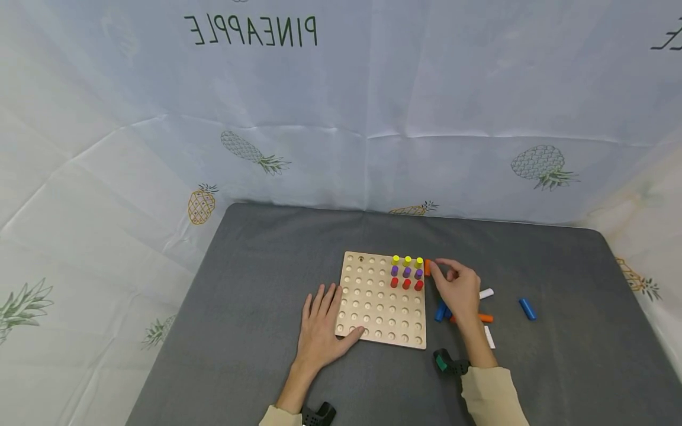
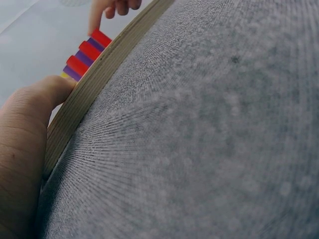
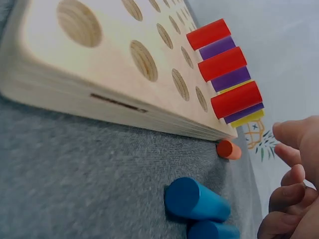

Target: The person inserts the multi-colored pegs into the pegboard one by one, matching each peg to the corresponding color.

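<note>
A wooden peg board (image 1: 372, 312) with rows of round holes lies on a grey cloth. Yellow pegs (image 1: 407, 261), purple pegs (image 1: 407, 272) and red pegs (image 1: 407, 284) stand in its far right corner. My left hand (image 1: 319, 334) rests at the board's left side, fingers straight and spread, thumb over the near edge. Beside the far right corner, an orange peg (image 3: 228, 149) lies on the cloth against the board. My right hand (image 1: 460, 293) is just right of that peg, fingers loosely bent; the right wrist view shows nothing between them and a gap to the peg.
Under and around the right forearm lie blue pegs (image 3: 194, 199), another orange peg (image 1: 486, 318) and white pegs (image 1: 486, 293). One blue peg (image 1: 527, 309) lies farther right. A pineapple-print curtain (image 1: 341, 165) hangs behind the table.
</note>
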The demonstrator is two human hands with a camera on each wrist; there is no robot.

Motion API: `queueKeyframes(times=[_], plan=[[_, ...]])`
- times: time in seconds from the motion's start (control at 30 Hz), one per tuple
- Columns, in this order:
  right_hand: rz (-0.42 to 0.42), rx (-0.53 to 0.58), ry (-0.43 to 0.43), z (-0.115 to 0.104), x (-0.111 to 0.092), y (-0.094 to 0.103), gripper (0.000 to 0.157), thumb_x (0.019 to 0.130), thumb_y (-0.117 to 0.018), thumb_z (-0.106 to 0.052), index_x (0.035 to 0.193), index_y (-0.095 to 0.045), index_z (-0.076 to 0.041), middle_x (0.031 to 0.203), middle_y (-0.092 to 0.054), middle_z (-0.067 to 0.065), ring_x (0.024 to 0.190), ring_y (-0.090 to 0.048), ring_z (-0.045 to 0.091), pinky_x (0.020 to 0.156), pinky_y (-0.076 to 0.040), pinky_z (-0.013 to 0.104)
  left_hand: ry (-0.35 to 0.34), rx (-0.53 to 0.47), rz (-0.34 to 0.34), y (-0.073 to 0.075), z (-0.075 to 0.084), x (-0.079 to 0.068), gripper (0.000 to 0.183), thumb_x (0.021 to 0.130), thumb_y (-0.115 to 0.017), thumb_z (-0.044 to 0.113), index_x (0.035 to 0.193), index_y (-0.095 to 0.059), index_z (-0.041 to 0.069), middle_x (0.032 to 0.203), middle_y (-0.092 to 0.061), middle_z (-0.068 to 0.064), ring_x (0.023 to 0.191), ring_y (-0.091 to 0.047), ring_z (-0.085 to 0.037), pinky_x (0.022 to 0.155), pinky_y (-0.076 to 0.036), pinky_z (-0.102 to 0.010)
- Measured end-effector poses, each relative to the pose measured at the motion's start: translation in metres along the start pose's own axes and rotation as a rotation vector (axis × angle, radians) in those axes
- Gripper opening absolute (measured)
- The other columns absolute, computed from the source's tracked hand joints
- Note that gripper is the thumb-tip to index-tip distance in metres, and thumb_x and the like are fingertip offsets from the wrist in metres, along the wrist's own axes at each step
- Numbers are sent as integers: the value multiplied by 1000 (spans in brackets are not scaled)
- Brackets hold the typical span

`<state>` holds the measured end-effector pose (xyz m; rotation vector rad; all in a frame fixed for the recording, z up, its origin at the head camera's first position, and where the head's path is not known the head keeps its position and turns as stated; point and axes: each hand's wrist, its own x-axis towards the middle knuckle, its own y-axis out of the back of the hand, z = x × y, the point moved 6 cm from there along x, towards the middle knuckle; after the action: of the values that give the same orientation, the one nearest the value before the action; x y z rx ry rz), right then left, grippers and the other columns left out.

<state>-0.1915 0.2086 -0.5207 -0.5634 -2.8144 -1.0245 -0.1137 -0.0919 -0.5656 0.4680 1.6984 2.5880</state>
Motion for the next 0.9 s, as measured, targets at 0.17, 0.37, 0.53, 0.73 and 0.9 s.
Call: queueKeyframes(times=[0.17, 0.37, 0.53, 0.73, 0.9], plan=[[1, -38, -50, 3, 5, -6, 26, 91, -77, -27, 107, -79, -6, 57, -39, -1, 45, -32, 14, 43, -21, 24, 1, -6, 0, 0, 0, -1, 99, 82, -69, 67, 158, -39, 12, 160, -47, -11, 154, -36, -34, 125, -25, -59], [-14, -95, -78, 7, 6, -13, 30, 93, -76, -31, 110, -78, -7, 58, -41, 1, 46, -33, 14, 42, -20, 24, -5, 7, 6, 0, 0, 0, 99, 82, -69, 68, 158, -40, 12, 160, -47, -11, 153, -37, -33, 125, -25, -58], [-35, -124, -96, 9, 7, -17, 31, 94, -74, -32, 111, -78, -6, 57, -39, -2, 45, -32, 12, 43, -20, 24, -11, 7, 12, 0, 0, 0, 99, 82, -69, 67, 158, -40, 11, 159, -48, -11, 153, -37, -33, 125, -25, -58], [-69, -144, -119, 12, 7, -21, 31, 95, -71, -31, 113, -77, -6, 60, -41, 0, 46, -33, 14, 43, -20, 25, -1, 0, -4, 0, 0, 0, 99, 82, -68, 68, 158, -40, 11, 159, -48, -12, 153, -37, -34, 125, -25, -59], [-100, -170, -120, 14, 7, -23, 33, 95, -70, -30, 115, -77, -5, 62, -43, 1, 47, -35, 14, 43, -22, 24, 0, -8, -5, 0, -1, 0, 99, 82, -69, 67, 158, -39, 12, 160, -47, -11, 153, -36, -34, 125, -25, -59]])
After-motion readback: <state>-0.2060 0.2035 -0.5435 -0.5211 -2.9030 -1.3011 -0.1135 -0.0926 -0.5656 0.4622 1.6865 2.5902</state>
